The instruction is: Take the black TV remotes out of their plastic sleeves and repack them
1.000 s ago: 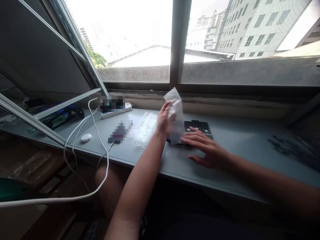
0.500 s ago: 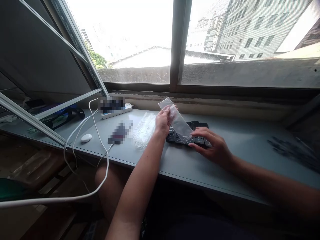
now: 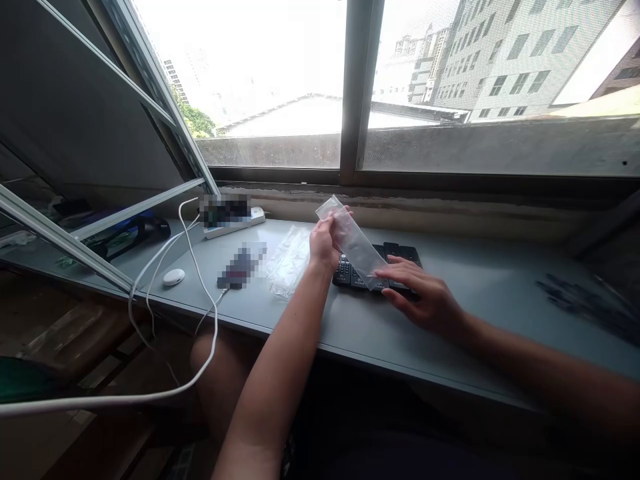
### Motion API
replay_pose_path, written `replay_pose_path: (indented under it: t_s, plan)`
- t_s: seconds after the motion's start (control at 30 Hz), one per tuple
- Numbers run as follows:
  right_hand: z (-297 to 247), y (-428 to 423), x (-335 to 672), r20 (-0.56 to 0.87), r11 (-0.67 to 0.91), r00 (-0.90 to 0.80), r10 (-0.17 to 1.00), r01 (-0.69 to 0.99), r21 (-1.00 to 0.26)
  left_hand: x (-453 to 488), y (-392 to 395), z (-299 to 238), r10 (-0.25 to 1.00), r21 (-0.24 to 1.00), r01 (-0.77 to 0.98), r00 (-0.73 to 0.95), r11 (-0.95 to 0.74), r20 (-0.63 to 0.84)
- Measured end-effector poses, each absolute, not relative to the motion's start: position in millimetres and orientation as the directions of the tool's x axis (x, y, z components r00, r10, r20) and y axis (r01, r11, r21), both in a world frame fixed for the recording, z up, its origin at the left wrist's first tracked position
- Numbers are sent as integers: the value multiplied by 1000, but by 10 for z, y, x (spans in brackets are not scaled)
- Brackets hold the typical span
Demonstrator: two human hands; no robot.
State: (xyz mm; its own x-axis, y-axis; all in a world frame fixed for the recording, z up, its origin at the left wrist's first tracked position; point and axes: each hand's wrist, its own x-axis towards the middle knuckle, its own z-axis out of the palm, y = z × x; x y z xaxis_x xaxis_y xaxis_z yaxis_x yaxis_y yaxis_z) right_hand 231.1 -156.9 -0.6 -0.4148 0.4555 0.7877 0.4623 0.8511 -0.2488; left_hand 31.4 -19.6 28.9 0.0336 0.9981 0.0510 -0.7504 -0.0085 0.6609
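My left hand pinches the upper end of a long clear plastic bag, which slants down to the right over a row of black remote controls lying on the grey sill desk. My right hand rests on the remotes, its fingers curled around the rightmost one at the bag's lower end. A stack of more clear bags lies flat just left of my left hand.
A white power strip, white cables, a small white round object and a blurred dark device lie at the left. An open window frame juts in from the left. Dark items sit at the far right.
The bag has swung from upright to a slant over the remotes. My right hand has moved from flat beside the remotes to gripping one.
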Motion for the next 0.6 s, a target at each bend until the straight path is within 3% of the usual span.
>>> replay_pose_path:
  t_s: [0.13,0.33,0.47,0.6]
  plan:
    - [31,-1578,2291,793,863,-420,442,439,-249,290,-184,313,994,614,-783,-66,-103,82]
    - [25,-1601,2290,795,851,-389,465,443,-281,275,-151,305,995,614,-783,-82,-100,57]
    - [-26,-1610,2324,780,799,-342,524,515,-311,289,-162,269,996,668,-744,65,7,62]
    - [-42,-1615,2336,796,753,-246,553,556,-351,296,-269,289,940,764,-632,321,126,111]
